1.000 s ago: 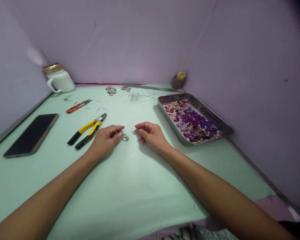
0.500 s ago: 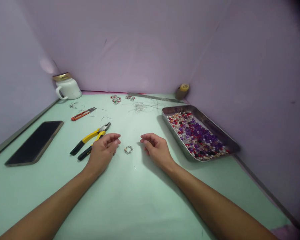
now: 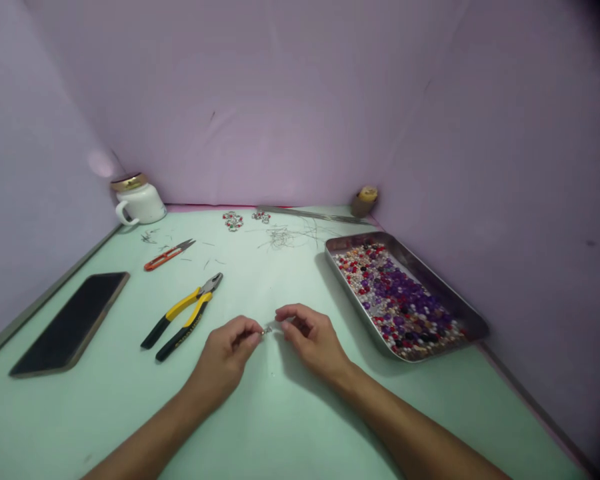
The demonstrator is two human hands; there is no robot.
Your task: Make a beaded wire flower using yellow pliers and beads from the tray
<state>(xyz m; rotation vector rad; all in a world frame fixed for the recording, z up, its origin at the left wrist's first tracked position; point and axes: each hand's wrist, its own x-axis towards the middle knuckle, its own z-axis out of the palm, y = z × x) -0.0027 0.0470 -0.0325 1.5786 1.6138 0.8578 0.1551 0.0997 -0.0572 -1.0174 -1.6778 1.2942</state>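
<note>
Between the thumb and fingers of my left hand (image 3: 233, 348) is a small beaded ring (image 3: 267, 331), lifted at its edge; most of it is hidden by the fingertips. My right hand (image 3: 313, 337) is just right of the ring, thumb and forefinger apart, with nothing visible between them. Pliers (image 3: 187, 313) with yellow and black handles lie left of my left hand, jaws pointing away from me. To the right of my right hand stands a metal tray (image 3: 353, 310) of mixed beads (image 3: 405, 293), purple, red, white and black.
A phone (image 3: 73, 323) lies at the left, with orange thread snips (image 3: 170, 255) beyond it. Farther back are a white mug (image 3: 143, 203), red-and-silver beaded pieces (image 3: 233, 221), loose wire bits (image 3: 283, 235), long wires (image 3: 310, 214) and a small brown pot (image 3: 364, 202). Walls enclose the table.
My left hand has moved right and closed on the beaded ring, which was lying on the table. My right hand stays beside it, still open. The view has tilted up slightly.
</note>
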